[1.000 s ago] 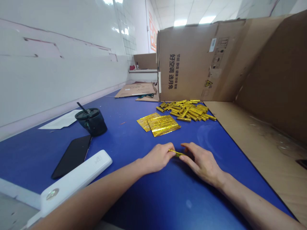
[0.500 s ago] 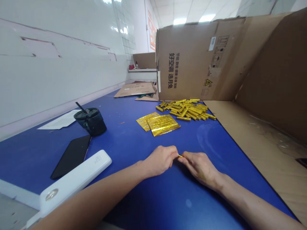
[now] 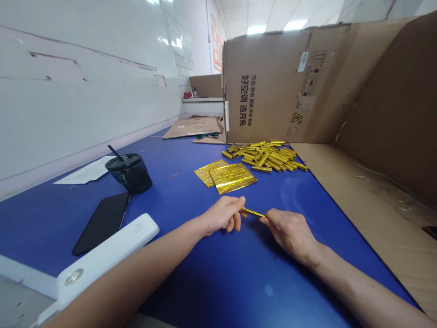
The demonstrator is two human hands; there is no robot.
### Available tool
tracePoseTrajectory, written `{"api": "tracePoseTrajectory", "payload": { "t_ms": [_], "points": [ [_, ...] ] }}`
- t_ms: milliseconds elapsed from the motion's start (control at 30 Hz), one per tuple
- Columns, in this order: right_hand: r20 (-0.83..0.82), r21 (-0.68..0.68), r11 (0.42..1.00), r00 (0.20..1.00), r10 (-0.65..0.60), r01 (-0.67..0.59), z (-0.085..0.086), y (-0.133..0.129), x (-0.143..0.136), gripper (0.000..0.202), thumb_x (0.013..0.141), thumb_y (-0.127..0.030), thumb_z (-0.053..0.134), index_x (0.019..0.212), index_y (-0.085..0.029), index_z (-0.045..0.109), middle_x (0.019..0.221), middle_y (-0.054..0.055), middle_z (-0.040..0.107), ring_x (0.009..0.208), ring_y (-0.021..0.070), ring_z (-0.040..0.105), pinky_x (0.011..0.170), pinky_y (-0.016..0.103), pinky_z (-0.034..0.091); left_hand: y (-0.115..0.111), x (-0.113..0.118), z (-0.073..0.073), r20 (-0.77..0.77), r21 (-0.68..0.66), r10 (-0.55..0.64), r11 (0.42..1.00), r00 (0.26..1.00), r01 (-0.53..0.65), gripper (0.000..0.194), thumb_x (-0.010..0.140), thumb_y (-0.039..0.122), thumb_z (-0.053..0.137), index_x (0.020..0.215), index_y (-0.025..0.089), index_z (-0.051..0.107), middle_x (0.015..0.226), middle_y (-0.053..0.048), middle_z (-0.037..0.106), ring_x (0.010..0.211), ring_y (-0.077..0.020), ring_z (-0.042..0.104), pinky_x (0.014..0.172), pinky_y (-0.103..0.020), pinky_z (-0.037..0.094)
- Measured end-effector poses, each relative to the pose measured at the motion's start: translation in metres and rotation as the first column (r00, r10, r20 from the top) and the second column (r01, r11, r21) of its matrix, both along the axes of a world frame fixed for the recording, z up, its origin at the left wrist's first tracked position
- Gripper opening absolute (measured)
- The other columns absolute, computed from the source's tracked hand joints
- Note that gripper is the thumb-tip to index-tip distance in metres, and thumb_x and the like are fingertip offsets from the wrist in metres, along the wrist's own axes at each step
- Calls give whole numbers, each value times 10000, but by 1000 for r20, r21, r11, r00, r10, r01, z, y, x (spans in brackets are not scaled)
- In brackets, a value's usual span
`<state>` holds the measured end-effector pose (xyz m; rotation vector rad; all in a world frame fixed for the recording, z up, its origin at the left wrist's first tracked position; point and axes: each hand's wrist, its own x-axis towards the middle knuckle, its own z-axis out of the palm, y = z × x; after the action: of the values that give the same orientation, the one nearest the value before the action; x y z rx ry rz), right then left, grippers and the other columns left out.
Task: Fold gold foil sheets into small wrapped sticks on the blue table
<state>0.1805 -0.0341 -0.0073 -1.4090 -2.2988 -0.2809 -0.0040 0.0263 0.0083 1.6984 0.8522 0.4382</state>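
A thin strip of gold foil [image 3: 253,212] is stretched between my two hands above the blue table [image 3: 218,278]. My left hand [image 3: 226,214] pinches its left end, with the thumb on top and the other fingers curled below. The right end is gripped by the fingertips of my right hand [image 3: 290,232]. Beyond my hands lie flat gold foil sheets [image 3: 233,178], overlapping one another. Behind them to the right is a loose pile of small gold foil rolls [image 3: 269,157].
On the left stand a dark lidded cup [image 3: 129,175] with a straw, a black phone [image 3: 101,223] and a long white device [image 3: 109,250]. White paper [image 3: 83,172] lies by the wall. A large cardboard box [image 3: 273,91] borders the back and right; flattened cardboard [image 3: 193,127] lies at the far end.
My hands have moved slightly apart and up, so more of the gold strip shows between them. My left thumb has shifted on top. The sheets and pile look unchanged.
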Motion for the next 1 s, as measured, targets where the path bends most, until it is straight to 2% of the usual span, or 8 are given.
{"api": "tracePoseTrajectory", "payload": {
  "t_ms": [100,167,267,400,600,700,867,1000],
  "points": [
    [55,32,999,998,-18,16,1,-1,-1,375,891,-328,279,652,-183,529,583,32,551,524,129,495,511,235,294,2,-1,0,6,-150,-63,987,998,64,489,812,548,268,696,125,486,419,13,486,285,-55,341,304,-167,207],
    [22,-22,999,1000,-23,23,2,-1,-1,339,879,-356,308,715,-181,548,633,39,566,568,138,515,528,234,315,2,-2,-1,15,-119,-53,991,998,55,395,809,495,335,693,139,464,413,37,464,285,-49,318,306,-162,205],
    [-151,-184,982,986,-72,43,3,-1,-2,304,860,-410,330,787,-194,531,659,19,575,571,131,516,523,223,337,2,-2,-5,47,-14,7,1000,999,-6,279,820,402,366,706,156,434,428,66,446,306,-40,305,331,-155,217],
    [-292,-350,937,951,-100,-10,3,2,-1,366,875,-410,264,649,-203,464,551,-19,509,502,116,465,490,217,327,3,0,-11,73,86,47,995,996,-54,196,813,306,400,686,158,419,451,71,462,341,-36,343,365,-148,248],
    [-387,-339,940,918,-93,-48,2,3,-4,366,873,-380,259,604,-201,430,515,-27,464,479,112,437,501,223,323,4,0,-11,98,50,4,999,995,-9,224,832,347,349,731,161,424,442,63,471,305,-46,338,331,-154,246],
    [-379,-342,939,921,-96,-43,3,3,-4,367,873,-369,259,590,-202,422,507,-25,457,474,110,426,493,222,319,4,-1,-7,94,25,-45,999,995,43,260,821,396,372,744,155,431,484,41,508,335,-54,402,354,-159,284],
    [-335,-366,926,941,-35,-95,4,2,-2,351,862,-376,299,583,-199,416,497,-35,416,457,100,366,484,226,299,2,-2,-4,-24,24,-126,992,992,127,287,802,405,414,732,134,481,522,28,524,369,-50,401,385,-163,291],
    [-562,-467,856,822,-93,-221,2,5,-3,387,854,-440,281,570,-196,379,501,-54,337,456,89,307,440,209,268,-1,0,-1,-58,185,-84,978,995,94,252,800,325,421,713,127,550,450,54,457,391,-55,369,429,-168,297]
  ]
}}
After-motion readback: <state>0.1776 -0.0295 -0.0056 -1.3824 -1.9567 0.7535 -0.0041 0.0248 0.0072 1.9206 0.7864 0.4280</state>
